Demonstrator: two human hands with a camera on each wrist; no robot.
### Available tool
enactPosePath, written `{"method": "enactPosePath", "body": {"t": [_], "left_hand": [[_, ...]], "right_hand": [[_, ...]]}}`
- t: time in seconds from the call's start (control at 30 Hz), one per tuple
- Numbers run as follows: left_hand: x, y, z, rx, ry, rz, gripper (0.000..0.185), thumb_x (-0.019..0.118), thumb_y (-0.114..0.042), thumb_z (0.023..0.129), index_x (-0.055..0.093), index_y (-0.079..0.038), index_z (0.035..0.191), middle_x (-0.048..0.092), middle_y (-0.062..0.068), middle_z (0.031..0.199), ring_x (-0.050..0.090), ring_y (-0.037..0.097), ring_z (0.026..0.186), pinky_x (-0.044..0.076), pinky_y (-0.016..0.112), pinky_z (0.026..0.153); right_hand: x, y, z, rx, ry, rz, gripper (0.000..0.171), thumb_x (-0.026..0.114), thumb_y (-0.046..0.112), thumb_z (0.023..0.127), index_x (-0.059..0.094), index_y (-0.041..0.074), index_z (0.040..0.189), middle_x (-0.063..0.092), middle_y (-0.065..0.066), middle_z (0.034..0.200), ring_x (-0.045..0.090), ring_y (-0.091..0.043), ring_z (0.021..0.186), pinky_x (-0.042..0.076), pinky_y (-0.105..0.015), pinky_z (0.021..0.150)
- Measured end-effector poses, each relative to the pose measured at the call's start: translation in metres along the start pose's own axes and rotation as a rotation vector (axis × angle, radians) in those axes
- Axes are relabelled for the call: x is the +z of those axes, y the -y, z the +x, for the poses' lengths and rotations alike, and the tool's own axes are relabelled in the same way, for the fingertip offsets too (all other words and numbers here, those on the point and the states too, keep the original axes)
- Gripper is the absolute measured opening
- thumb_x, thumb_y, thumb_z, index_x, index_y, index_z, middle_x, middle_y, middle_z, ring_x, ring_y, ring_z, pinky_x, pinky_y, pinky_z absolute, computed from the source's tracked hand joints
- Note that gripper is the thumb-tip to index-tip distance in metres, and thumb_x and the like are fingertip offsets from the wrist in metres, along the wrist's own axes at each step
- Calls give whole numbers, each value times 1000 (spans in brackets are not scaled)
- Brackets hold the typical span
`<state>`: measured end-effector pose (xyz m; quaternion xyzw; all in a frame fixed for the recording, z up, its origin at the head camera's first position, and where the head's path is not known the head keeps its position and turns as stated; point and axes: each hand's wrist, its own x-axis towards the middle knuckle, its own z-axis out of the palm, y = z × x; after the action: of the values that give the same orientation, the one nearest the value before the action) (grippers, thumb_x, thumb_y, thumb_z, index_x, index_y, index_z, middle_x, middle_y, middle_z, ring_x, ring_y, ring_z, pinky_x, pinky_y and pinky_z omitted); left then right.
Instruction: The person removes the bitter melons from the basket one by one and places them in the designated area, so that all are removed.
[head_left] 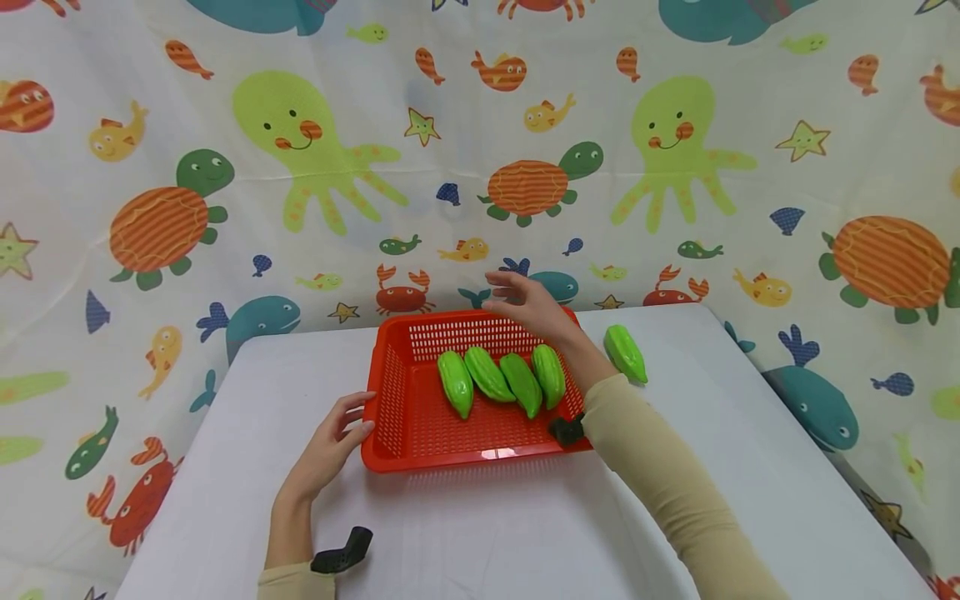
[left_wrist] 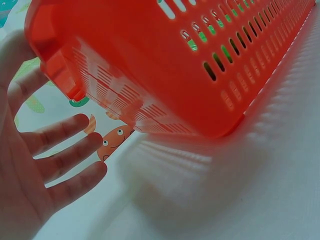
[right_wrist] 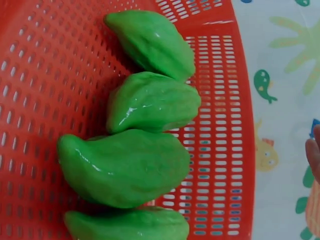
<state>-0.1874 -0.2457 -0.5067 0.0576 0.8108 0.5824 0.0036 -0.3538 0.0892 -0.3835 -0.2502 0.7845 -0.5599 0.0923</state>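
Both hands' grip loose, holding nothing | left hand (head_left: 330,446) touches basket (head_left: 390,408) edge, lower middle | right hand (head_left: 528,304) hovers above green gourds (head_left: 501,379) | keep basket steady, reach slow.

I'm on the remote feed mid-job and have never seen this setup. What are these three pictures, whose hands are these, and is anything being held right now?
No machine here: a person works with bare hands and wears three cameras. The wide picture comes from the head, looking down at a white table. The other two come from the wrists.

On the table stands a red basket with four green toy vegetables lying side by side in it. A fifth green vegetable lies on the table just right of the basket.

The left hand rests with straight fingers at the basket's left edge; the left wrist view shows that corner close up. The right hand hovers open over the basket's far rim and holds nothing. Its wrist camera looks straight down on the vegetables.
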Motion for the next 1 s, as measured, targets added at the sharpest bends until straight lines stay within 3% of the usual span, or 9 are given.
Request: {"method": "enactPosePath", "body": {"t": [0.37, 0.57, 1.0], "left_hand": [[1, 0, -2, -4, 0, 2, 53, 61, -32, 96, 41, -18, 143, 40, 6, 148, 38, 33, 134, 43, 56, 101], [1, -1, -3, -9, -3, 1, 53, 61, -33, 96, 41, -19, 143, 40, 6, 148, 38, 32, 134, 43, 56, 101], [2, -1, -3, -12, -8, 16, 54, 61, -34, 96, 41, -19, 143, 40, 6, 148, 38, 33, 135, 40, 59, 103]], "right_hand": [[13, -10, 17, 10, 13, -13, 57, 70, 28, 92, 48, 14, 143, 46, -5, 147, 44, -32, 133, 42, -44, 105], [21, -15, 23, 40, 3, -5, 57, 70, 31, 91, 49, 18, 143, 48, 0, 146, 46, -27, 131, 43, -43, 104], [39, -29, 30, 40, -4, -56, 58, 68, 32, 93, 47, 15, 144, 48, -3, 146, 49, -25, 129, 42, -42, 105]]}}
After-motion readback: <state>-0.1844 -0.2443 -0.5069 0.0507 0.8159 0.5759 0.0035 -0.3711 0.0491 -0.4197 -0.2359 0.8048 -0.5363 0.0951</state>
